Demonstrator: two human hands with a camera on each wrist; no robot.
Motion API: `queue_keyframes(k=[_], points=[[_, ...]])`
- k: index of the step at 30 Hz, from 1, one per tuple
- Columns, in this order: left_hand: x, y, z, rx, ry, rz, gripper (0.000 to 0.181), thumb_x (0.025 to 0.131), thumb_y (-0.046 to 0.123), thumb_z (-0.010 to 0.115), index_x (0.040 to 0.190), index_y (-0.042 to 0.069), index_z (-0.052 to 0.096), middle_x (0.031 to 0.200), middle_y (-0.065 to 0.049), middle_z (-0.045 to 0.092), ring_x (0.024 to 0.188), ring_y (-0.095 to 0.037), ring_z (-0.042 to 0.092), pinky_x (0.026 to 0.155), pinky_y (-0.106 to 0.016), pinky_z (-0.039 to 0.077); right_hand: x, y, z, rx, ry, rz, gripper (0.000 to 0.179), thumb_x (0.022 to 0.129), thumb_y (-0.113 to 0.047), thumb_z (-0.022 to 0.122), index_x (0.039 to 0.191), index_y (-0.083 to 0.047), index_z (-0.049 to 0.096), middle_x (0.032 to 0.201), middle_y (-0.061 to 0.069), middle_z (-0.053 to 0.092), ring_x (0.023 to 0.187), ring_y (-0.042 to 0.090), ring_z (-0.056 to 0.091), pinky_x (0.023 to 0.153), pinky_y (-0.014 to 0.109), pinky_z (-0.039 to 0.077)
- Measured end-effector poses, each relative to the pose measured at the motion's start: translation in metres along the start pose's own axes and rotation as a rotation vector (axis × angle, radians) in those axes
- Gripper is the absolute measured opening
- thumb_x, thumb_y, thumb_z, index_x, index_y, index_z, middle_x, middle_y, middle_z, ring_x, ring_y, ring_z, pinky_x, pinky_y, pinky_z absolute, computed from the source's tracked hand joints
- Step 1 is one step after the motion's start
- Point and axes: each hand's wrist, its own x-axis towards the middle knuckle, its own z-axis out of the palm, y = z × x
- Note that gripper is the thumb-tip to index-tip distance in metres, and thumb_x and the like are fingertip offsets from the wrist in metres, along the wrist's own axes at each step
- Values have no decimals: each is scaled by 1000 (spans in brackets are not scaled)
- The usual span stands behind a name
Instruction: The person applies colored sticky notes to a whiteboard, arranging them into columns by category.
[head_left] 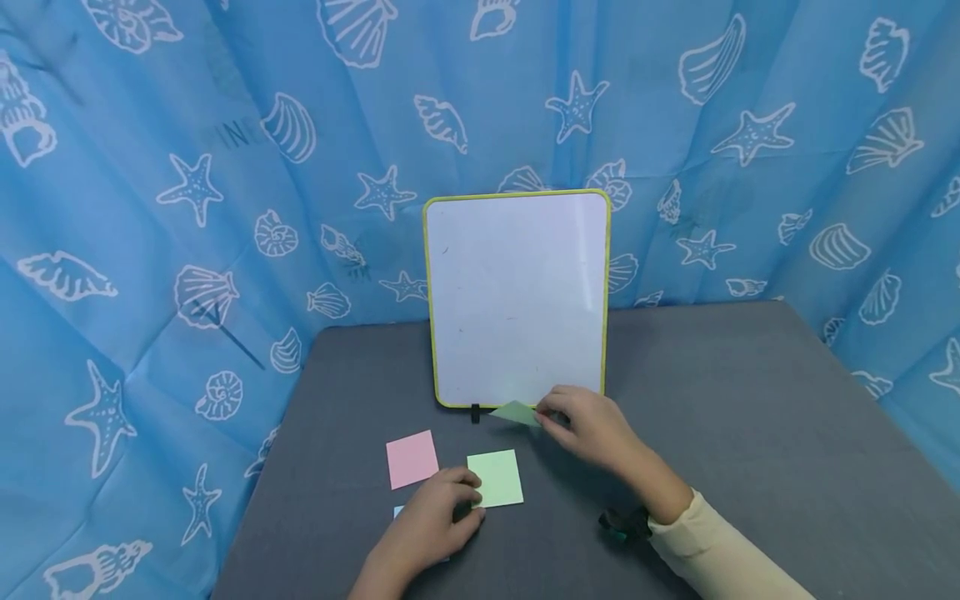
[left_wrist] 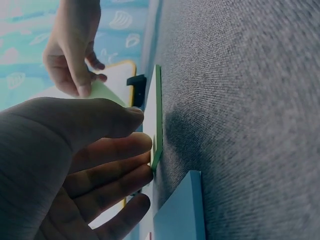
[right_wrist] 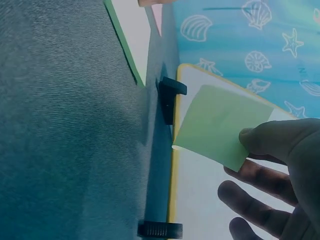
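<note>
Between thumb and index finger, my right hand (head_left: 588, 423) pinches a single green sticky note (right_wrist: 220, 125) in front of the lower edge of a yellow-framed whiteboard (head_left: 517, 292). The note is tilted, and the board behind it bears only small marks. My left hand (head_left: 431, 521) touches the left edge of a green sticky note pad (head_left: 498, 479) lying on the table, its fingers loosely bent and not closed round it. Beside that hand lies a blue pad (left_wrist: 182, 212), mostly covered by the hand in the head view. A pink pad (head_left: 412, 460) lies just beyond it.
The whiteboard stands upright on black feet (head_left: 476, 413) at the back of the grey table (head_left: 720, 417). A blue curtain (head_left: 225, 167) with white shells and starfish hangs behind and at the sides. A black strap (head_left: 626, 525) is at the right wrist.
</note>
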Motion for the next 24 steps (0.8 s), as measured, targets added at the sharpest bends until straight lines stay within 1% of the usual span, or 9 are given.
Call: queue_keyframes(k=[5, 10, 17, 20, 24], points=[[-2, 0, 0, 16, 10, 12, 10, 96, 16, 77, 100, 9, 82, 119, -1, 74, 111, -16, 71, 98, -36, 58, 7, -1, -3, 5, 29, -34, 5, 95, -16, 81, 95, -20, 83, 87, -9, 74, 72, 3, 64, 63, 24, 53], [-5, -1, 0, 11, 8, 25, 9, 96, 16, 77, 103, 11, 81, 120, -1, 74, 111, -16, 71, 99, -36, 58, 17, -4, -8, 2, 75, -62, 5, 93, -15, 81, 97, -19, 83, 86, -9, 74, 73, 4, 67, 64, 25, 56], [-8, -3, 2, 21, 11, 32, 12, 97, 18, 77, 108, 13, 80, 123, 1, 72, 113, -15, 70, 100, -37, 58, 37, -6, -20, -14, 178, -187, 7, 93, -11, 81, 99, -15, 83, 86, -4, 74, 75, 9, 70, 65, 30, 58], [-10, -3, 3, 11, 31, 48, 15, 98, 17, 76, 112, 13, 79, 122, 3, 71, 112, -14, 69, 99, -35, 58, 48, -9, -28, -31, 200, -222, 7, 93, -11, 81, 99, -14, 82, 87, -2, 74, 76, 12, 70, 66, 31, 58], [-12, -1, 4, 4, 81, 74, 18, 99, 16, 75, 116, 12, 78, 122, 4, 70, 111, -13, 69, 98, -34, 58, 68, -14, -43, -55, 212, -241, 8, 92, -10, 82, 99, -13, 82, 89, 0, 75, 79, 13, 71, 68, 32, 59]])
